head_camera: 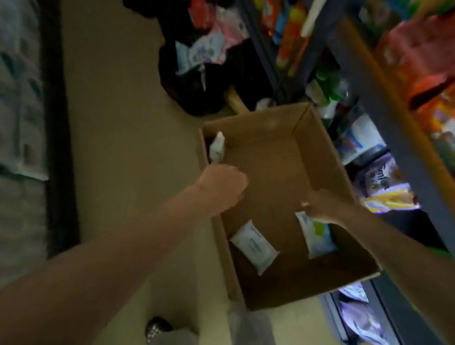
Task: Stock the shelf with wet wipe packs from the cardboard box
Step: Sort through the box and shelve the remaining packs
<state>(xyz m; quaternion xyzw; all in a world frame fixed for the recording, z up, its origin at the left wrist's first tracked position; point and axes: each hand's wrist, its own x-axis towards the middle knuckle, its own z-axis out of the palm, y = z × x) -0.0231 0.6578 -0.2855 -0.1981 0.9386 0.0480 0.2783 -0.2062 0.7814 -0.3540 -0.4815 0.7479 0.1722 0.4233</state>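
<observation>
Both hands down in the nearly emptied cardboard box [279, 162], gathering wet wipe packs.

From the head view: the left hand [223, 182] is closed on an upright pack [217, 146], the right hand [324, 207] pinches the green-labelled pack [317, 237], and a third pack [252, 246] lies loose. Next, I'd guess, lift toward the shelf [394, 130]; blur hides the fingers and labels.
</observation>
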